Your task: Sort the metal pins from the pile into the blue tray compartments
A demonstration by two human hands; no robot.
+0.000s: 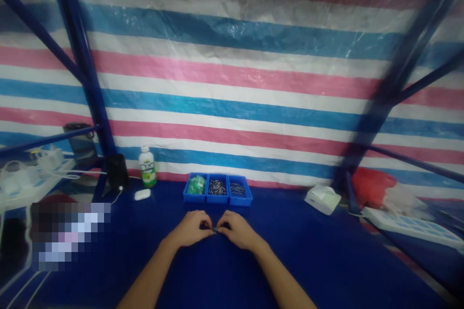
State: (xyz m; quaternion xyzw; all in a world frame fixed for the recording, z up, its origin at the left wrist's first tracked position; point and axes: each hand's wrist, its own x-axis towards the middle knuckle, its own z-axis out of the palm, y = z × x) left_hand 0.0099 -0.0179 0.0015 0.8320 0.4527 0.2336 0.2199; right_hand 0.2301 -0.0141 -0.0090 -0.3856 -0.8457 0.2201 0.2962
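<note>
My left hand (pixel 192 228) and my right hand (pixel 237 230) meet fingertip to fingertip over the blue table (pixel 213 275). Between them is a small dark piece (pixel 215 230), pinched from both sides; its details are too small to make out. Just beyond my hands stand three joined blue bins. The left bin (pixel 195 198) holds green pieces (pixel 196 185), the middle bin (pixel 217 199) many small dark and metallic parts (pixel 217 187), and the right bin (pixel 240 201) thin metal pins or screws (pixel 237 189).
Behind the table hangs a striped sheet (pixel 232 87). To the left are a bottle (pixel 148 169), a white case (pixel 142 194), a black device (pixel 116 172) and cables. A white box (pixel 322 199) and a power strip (pixel 413 227) lie to the right.
</note>
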